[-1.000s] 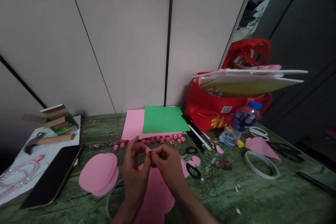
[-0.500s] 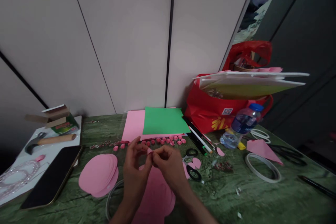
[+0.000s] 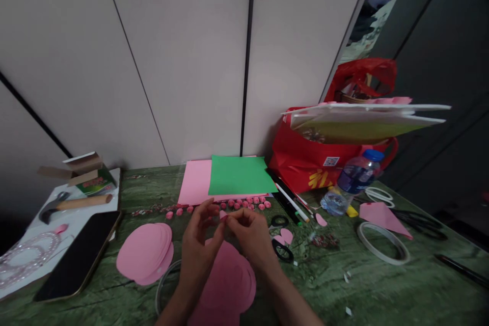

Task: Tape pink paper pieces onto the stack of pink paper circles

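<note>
A small piece of pink paper (image 3: 222,215) is held between my two hands, over the pink paper pile. My left hand (image 3: 199,244) pinches its left side, with the fingers curved above it. From the other side, the thumb and forefinger of my right hand (image 3: 250,237) close on the same piece. Below them lies a stack of pink paper rounds (image 3: 231,285), partly covered by my forearms. Just beyond my fingers runs a row of small rolled pink paper rosettes (image 3: 250,200). Scissors with black handles (image 3: 282,252) rest right of my right hand beside pink paper petals (image 3: 286,236).
On the left are pink paper circles (image 3: 143,252), a phone (image 3: 78,257), a hammer (image 3: 82,202) and an opened box (image 3: 91,181). Green paper (image 3: 240,175) lies against the wall. A red bag (image 3: 298,163), a water bottle (image 3: 353,183) and a tape roll (image 3: 364,239) stand or lie rightward.
Both hands have shifted slightly to the right with the pink paper piece, and more of it shows between the fingertips. The things on the table stay where they were.
</note>
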`<state>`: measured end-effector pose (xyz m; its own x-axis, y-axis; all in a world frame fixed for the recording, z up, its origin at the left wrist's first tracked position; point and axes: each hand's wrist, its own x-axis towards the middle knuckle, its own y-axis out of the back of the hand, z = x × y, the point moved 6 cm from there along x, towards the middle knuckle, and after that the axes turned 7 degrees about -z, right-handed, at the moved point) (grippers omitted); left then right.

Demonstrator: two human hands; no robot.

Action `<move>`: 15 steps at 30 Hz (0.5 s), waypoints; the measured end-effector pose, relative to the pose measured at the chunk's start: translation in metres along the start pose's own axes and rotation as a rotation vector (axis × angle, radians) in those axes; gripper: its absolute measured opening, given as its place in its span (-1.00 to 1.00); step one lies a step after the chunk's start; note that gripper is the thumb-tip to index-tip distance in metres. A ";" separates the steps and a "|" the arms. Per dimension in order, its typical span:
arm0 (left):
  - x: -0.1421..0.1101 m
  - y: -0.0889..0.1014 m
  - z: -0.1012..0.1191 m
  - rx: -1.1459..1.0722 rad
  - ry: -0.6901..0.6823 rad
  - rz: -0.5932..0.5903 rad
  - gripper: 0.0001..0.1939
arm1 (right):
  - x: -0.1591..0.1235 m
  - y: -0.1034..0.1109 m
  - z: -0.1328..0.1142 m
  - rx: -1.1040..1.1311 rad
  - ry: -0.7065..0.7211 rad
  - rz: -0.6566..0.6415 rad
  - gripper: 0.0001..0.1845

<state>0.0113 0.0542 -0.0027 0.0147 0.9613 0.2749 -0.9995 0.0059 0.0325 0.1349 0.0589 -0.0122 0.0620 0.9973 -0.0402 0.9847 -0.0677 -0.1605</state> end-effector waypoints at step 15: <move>0.004 0.004 0.005 0.331 -0.113 -0.077 -0.81 | 0.002 0.003 -0.008 -0.267 0.179 -0.038 -0.91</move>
<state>0.0078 0.0571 0.0033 0.1115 0.9249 0.3634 -0.9319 -0.0297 0.3616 0.1392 0.0609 -0.0047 0.0282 0.9899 0.1391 0.9933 -0.0433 0.1070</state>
